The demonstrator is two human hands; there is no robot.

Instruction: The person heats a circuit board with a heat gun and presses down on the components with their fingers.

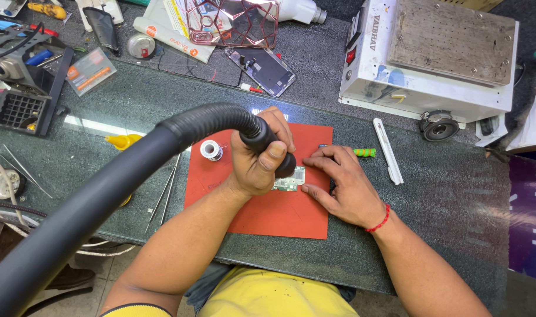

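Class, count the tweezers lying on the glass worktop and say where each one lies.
2: both tweezers lie side by side left of the red mat, beside the left hand. More may be hidden under the black hose.

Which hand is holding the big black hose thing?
The left hand grips the black hot-air nozzle over the small green circuit board. The right hand, with a red thread at its wrist, rests flat on the red mat.

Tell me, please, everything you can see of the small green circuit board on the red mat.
The small green circuit board lies flat near the upper middle of the red mat. It looks like a rigid board carrying tiny components and pale metal shields; finer detail is too small to tell. The left hand, gripping a black hose nozzle, covers its left part. The right hand rests beside it, fingers at its right edge.
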